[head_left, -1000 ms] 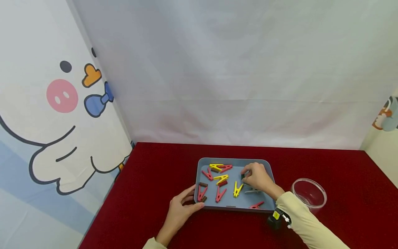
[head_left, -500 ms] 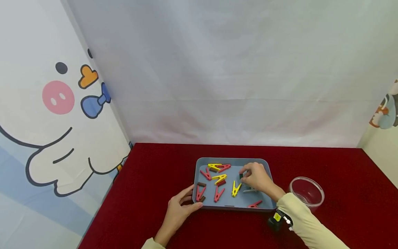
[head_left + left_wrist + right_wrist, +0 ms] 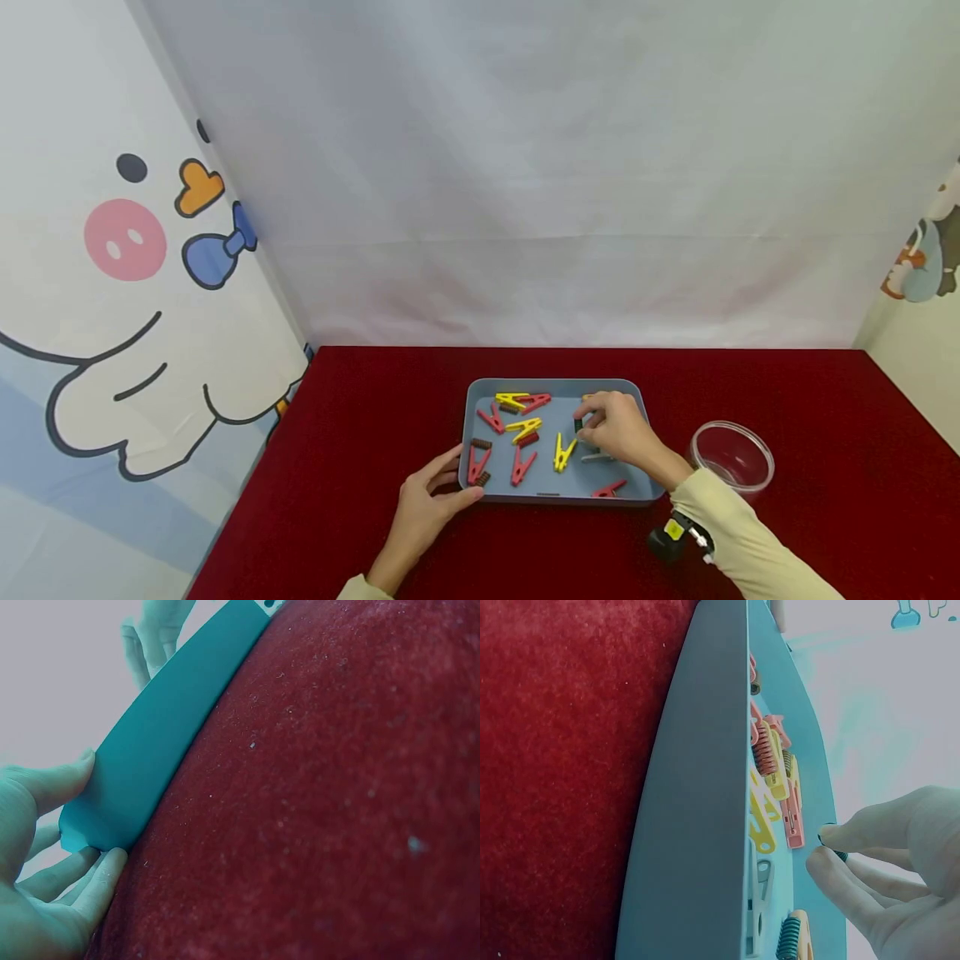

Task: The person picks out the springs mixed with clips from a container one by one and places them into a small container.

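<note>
Spring point(image 3: 578, 425), dark, one: we find it pinched between thumb and fingers of the right hand point(image 3: 628, 429), above the tray point(image 3: 573, 485). Tray, blue-grey, one, on red cloth point(image 3: 390, 400): near left corner gripped by the left hand point(image 3: 420, 510), thumb and fingers around it. Contents: we count five red clips point(image 3: 523, 468) and three yellow clips point(image 3: 562, 457); a grey clip point(image 3: 597, 457), partly hidden by the right hand; brown springs point(image 3: 482, 443), loose among the clips. Cup point(image 3: 730, 424), clear, one: right of the tray, near the right sleeve point(image 3: 742, 537).
</note>
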### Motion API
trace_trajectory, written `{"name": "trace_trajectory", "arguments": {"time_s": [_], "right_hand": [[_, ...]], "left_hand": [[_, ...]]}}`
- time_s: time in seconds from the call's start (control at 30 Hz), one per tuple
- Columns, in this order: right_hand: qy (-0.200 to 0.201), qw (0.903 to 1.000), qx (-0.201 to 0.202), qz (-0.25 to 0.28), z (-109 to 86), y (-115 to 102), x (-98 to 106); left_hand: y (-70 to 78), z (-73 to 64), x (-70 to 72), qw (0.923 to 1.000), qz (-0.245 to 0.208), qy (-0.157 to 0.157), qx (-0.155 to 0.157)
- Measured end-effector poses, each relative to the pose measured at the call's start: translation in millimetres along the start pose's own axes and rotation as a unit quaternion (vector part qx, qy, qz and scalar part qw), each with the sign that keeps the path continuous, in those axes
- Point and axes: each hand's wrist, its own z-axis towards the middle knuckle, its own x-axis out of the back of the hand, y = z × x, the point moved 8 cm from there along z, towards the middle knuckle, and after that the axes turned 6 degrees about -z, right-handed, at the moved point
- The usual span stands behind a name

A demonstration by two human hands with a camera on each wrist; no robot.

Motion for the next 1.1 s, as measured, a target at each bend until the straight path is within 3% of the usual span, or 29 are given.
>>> {"name": "trace_trajectory", "arguments": {"time_s": [0.23,0.83,1.1], "right_hand": [[0.0,1.0,0.001,0.006,-3.4,-1,2],[0.016,0.9995,0.026,0.008,-13.6,-5,15],[0.015,0.9998,0.011,0.007,-16.9,-3,19]], "left_hand": [[1.7,-0.7,-0.3,0.9999,-0.005,-0.004,-0.011],[3.4,0.2,-0.7,0.9998,-0.013,-0.011,-0.003],[-0.1,1.4,-0.2,1.0,-0.007,-0.002,-0.002]]}}
